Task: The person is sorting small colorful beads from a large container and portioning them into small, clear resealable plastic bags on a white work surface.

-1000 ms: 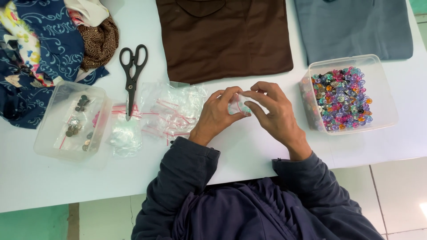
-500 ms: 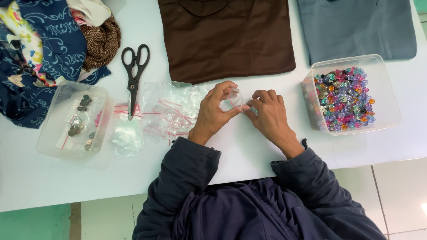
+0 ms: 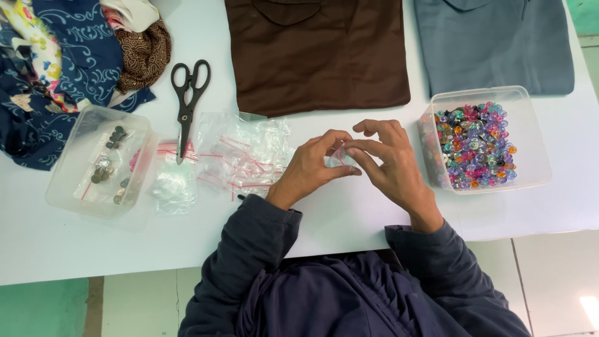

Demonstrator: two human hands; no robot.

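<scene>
while both hands (image 3: 355,163) meet above the table (image 3: 349,215), their fingertips pinch a small clear bag (image 3: 339,157) between them.

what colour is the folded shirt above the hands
Dark brown, plain; the folded shirt shows clearly in the head view, beyond both hands.

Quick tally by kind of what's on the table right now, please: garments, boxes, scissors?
Folded shirts: 2, brown and grey-blue
Clear plastic boxes: 2, beads and buttons
Scissors: 1
Total: 5
Small zip bags and the patterned cloth heap overlap too much to count.
</scene>
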